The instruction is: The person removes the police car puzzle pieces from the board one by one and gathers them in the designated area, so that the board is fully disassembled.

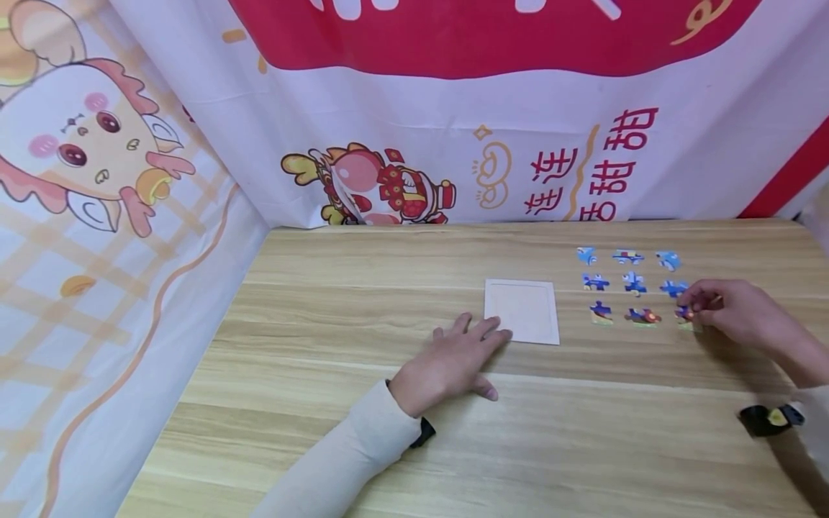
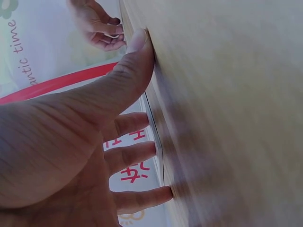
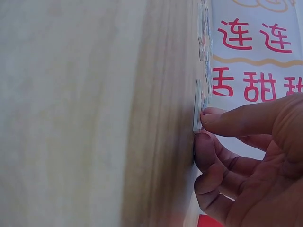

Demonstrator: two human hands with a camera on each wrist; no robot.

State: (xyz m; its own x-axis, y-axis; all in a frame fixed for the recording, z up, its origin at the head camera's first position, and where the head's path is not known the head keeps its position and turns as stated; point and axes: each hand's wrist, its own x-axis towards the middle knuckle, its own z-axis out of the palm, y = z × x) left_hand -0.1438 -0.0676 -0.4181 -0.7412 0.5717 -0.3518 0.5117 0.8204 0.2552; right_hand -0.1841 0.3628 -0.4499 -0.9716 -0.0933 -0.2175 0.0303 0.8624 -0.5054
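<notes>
A white square puzzle board with a raised rim lies flat on the wooden table. My left hand is spread out, its fingertips on the board's near left corner and the table beside it. To the right, small jigsaw pieces are laid out in three spaced rows of three. At the near right piece, a dark puzzle piece with a green edge, my right hand has its thumb and curled fingers around the edge. The right wrist view shows this piece low against the table, thumb touching it.
The wooden table meets a printed white cloth with red lettering along its back edge. Another patterned cloth hangs on the left side. Black straps sit at both wrists.
</notes>
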